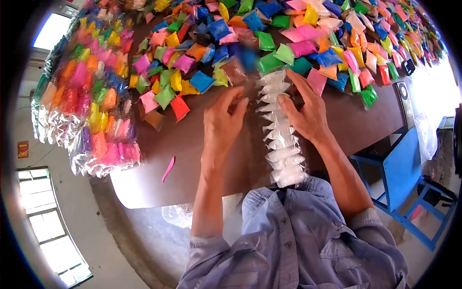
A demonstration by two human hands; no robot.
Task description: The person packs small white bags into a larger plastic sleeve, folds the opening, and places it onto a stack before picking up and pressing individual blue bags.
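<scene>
A long clear plastic sleeve (281,139) filled with a column of white packets lies on the brown table (211,159), running from the pile toward my body. My left hand (222,120) rests at the sleeve's left side near its far end, fingers bent against the plastic. My right hand (304,108) presses on the sleeve from the right, fingers spread over the upper white packets. A blurred blue packet (248,58) sits just beyond the sleeve's far end.
A large heap of small coloured packets (298,33) covers the far half of the table. Bundles of packed coloured sleeves (89,96) lie stacked at the left. A loose pink strip (168,168) lies near the front edge. A blue bench (402,168) stands to the right.
</scene>
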